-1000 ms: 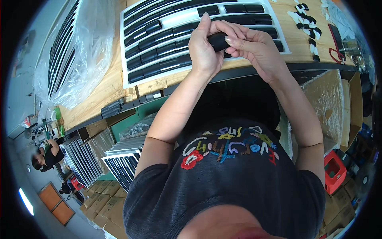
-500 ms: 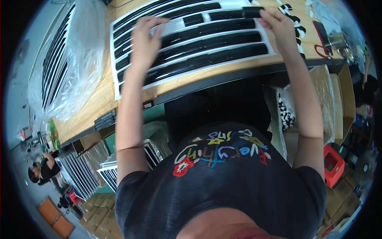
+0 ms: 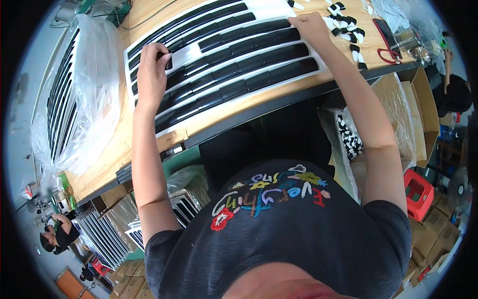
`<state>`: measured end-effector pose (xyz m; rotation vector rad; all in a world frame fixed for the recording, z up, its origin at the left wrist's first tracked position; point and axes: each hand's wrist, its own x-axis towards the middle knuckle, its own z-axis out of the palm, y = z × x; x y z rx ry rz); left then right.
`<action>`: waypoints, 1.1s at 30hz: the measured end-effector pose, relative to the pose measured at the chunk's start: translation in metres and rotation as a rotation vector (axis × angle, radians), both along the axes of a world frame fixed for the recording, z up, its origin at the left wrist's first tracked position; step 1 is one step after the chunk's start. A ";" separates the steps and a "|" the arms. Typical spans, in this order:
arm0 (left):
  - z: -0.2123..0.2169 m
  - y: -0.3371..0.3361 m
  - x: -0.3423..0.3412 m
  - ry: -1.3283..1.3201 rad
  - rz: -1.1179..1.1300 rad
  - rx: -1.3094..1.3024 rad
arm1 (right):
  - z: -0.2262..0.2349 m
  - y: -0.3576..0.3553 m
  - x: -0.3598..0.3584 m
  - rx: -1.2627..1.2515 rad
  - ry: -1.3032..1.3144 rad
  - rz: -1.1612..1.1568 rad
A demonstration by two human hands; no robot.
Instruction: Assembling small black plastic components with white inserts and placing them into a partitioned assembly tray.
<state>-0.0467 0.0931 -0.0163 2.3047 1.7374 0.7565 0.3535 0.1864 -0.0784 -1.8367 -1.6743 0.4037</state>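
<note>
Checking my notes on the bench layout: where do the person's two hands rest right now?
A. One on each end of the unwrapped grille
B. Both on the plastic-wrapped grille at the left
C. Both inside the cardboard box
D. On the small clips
A: the left hand and right hand press opposite ends of the black and silver grille on the wooden bench.

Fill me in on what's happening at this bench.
A person leans over a wooden workbench with both hands on a long silver-and-black car grille lying flat on it. The left hand presses on the grille's left end, the right hand grips its upper right edge. Small black-and-white clips lie scattered beyond the right hand, and another grille wrapped in clear plastic sits at the bench's left.
</note>
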 end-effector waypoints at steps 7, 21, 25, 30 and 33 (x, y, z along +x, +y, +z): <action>-0.001 -0.044 0.091 -1.098 0.049 -0.197 | 0.025 0.046 0.013 0.363 -0.124 0.250; -0.014 -0.064 0.166 -1.676 -0.181 -0.413 | 0.105 -0.121 -0.040 -0.014 0.733 0.422; -0.012 -0.065 0.179 -1.660 -0.223 -0.384 | 0.104 -0.148 -0.052 0.000 0.797 0.385; 0.000 -0.078 0.178 -1.643 -0.299 -0.463 | 0.096 -0.155 -0.053 0.165 0.538 0.570; 0.003 -0.086 0.170 -1.562 -0.308 -0.482 | 0.122 -0.164 -0.048 0.093 0.211 0.647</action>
